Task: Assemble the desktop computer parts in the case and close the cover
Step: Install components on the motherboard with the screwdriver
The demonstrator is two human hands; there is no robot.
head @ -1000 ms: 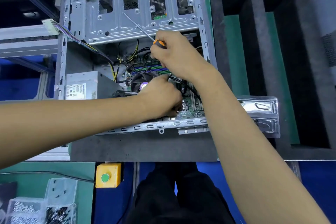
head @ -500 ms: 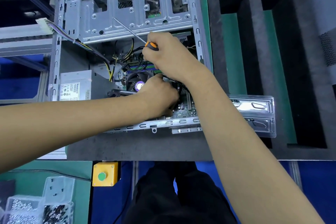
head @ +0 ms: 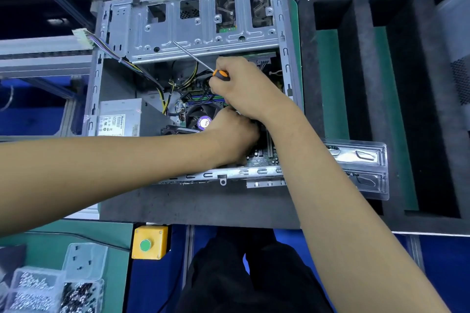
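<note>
The computer case [head: 193, 33] lies open on its side on a grey foam pad [head: 193, 206], cover not yet on. The right hand [head: 244, 91] grasps a screwdriver [head: 201, 62] by its orange handle, shaft pointing away over the drive bay. The left hand [head: 231, 134] reaches onto the motherboard [head: 262, 155] beside the CPU fan [head: 201, 119]; its fingers are hidden, so I cannot tell its grasp. Best to keep the 2 hands steady and cables out of the fan.

Both hands in case [head: 114, 33], PSU [head: 119, 119] left, foam tray [head: 361, 84] right, screw bins [head: 38, 292] front-left.
</note>
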